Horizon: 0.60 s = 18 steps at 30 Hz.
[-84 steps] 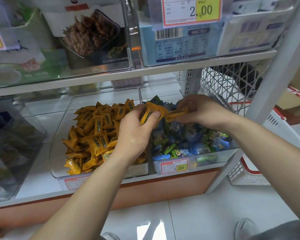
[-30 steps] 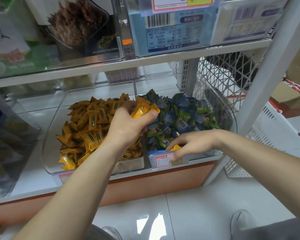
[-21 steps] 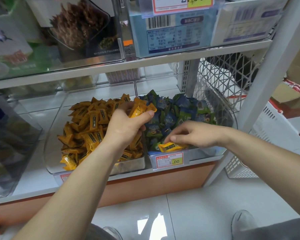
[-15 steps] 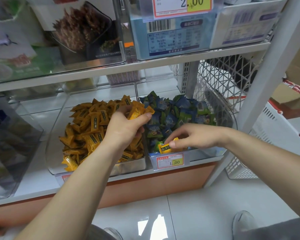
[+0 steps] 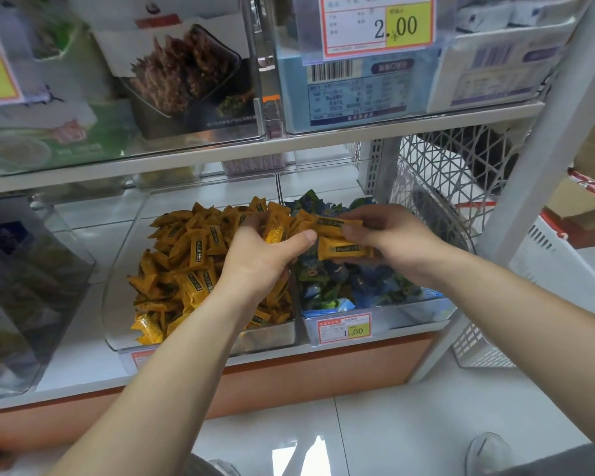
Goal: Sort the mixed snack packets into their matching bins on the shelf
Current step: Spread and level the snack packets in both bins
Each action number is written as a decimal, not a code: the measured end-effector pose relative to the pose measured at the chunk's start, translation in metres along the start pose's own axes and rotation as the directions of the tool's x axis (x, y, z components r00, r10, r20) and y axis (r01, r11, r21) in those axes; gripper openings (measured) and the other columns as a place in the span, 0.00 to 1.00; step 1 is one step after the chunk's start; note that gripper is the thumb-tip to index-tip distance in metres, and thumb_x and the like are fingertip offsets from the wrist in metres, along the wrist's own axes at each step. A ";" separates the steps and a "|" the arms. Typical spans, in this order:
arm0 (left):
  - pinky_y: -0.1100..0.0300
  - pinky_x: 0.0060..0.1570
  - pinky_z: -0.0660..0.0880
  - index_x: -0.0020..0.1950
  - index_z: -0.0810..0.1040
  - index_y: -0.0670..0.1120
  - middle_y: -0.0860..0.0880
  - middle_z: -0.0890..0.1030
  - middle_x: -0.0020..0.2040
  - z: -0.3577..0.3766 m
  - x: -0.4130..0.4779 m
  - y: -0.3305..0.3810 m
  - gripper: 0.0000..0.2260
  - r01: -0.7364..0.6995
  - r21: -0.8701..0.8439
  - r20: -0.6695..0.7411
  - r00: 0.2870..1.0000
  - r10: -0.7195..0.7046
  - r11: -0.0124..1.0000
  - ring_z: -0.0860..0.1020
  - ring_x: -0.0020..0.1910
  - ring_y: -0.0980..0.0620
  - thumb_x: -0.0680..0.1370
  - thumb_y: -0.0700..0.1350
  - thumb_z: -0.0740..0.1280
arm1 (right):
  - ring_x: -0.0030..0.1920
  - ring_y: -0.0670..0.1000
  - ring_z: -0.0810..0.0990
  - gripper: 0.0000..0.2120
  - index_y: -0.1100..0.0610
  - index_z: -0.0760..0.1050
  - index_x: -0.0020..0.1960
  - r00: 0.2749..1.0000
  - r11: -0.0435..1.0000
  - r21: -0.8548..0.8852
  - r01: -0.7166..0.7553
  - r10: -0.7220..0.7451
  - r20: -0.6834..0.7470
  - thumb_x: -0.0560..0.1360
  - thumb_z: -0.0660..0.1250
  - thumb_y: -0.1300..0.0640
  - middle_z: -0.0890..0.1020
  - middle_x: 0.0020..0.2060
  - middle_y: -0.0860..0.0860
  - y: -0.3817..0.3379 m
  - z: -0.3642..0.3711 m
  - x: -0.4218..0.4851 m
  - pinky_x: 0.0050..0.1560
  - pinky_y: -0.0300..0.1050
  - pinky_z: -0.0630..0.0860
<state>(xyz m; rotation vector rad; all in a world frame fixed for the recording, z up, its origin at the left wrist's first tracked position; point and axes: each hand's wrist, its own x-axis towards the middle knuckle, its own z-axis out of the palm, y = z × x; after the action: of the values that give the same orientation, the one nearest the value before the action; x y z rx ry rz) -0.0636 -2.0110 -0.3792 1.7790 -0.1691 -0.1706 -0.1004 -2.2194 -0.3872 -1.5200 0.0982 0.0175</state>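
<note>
Grip of the left hand (image 5: 265, 266) is closed round a bunch of orange packets (image 5: 276, 231), with the thumb pressing on them from the 3 o'clock side. Grip of the right hand (image 5: 395, 242) is narrow and pinches two orange packets (image 5: 344, 250), one above the other, with their ends reaching toward the left thumb. The hands meet just above the wall between two clear bins on the lower shelf (image 5: 83, 369).

At 9 o'clock from the hands is the left bin (image 5: 270, 334), filled with a heap of orange packets (image 5: 186, 266) of the same kind. At 5 o'clock, partly under the right hand, is the right bin (image 5: 409, 309) with blue and green packets (image 5: 344, 286) and a price tag (image 5: 346, 329) on its front.

I judge the sorting to be well on its way. No orange packet shows among the blue and green ones, though the hands hide a part of that bin. What is left, it seems, is to drop the held orange packets into the left bin and then to check the covered part of the right bin for more strays.
</note>
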 end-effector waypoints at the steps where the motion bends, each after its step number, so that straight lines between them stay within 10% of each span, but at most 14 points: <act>1: 0.47 0.46 0.81 0.69 0.72 0.44 0.41 0.82 0.54 0.001 -0.001 0.001 0.37 -0.008 0.008 -0.029 1.000 0.008 1.000 0.82 0.50 0.43 0.66 0.59 0.79 | 0.44 0.60 0.86 0.07 0.62 0.78 0.56 1.000 0.996 0.092 -0.005 0.007 -0.014 0.78 0.68 0.62 0.85 0.47 0.59 -0.002 0.007 -0.001 0.43 0.48 0.83; 4: 0.37 0.60 0.75 0.69 0.71 0.45 0.38 0.80 0.61 0.007 -0.006 0.006 0.41 -0.007 0.019 -0.097 0.995 0.009 1.000 0.77 0.60 0.33 0.64 0.64 0.77 | 0.48 0.62 0.86 0.08 0.64 0.76 0.57 0.998 0.969 0.247 0.020 -0.004 -0.064 0.80 0.65 0.61 0.85 0.50 0.60 -0.005 0.029 -0.004 0.49 0.52 0.83; 9: 0.55 0.36 0.78 0.66 0.74 0.44 0.45 0.84 0.52 0.015 -0.007 0.009 0.30 -0.052 -0.044 -0.155 0.987 0.045 0.998 0.84 0.45 0.48 0.71 0.57 0.76 | 0.54 0.60 0.84 0.15 0.65 0.71 0.66 0.987 0.928 0.373 0.013 0.048 -0.155 0.82 0.63 0.60 0.81 0.58 0.62 -0.006 0.061 -0.008 0.59 0.58 0.80; 18: 0.48 0.56 0.79 0.63 0.76 0.47 0.48 0.83 0.53 0.009 -0.003 0.009 0.26 -0.058 -0.146 -0.310 0.951 0.010 0.988 0.82 0.53 0.49 0.72 0.60 0.74 | 0.43 0.51 0.82 0.07 0.55 0.77 0.56 0.975 0.959 0.283 0.033 0.031 -0.220 0.78 0.69 0.60 0.83 0.49 0.56 -0.012 0.085 -0.005 0.36 0.41 0.77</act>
<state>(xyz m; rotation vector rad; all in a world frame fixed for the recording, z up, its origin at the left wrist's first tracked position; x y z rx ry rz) -0.0689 -2.0207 -0.3723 1.6241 0.0391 0.1186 -0.0998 -2.1347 -0.3709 -1.2286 0.2689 -0.1625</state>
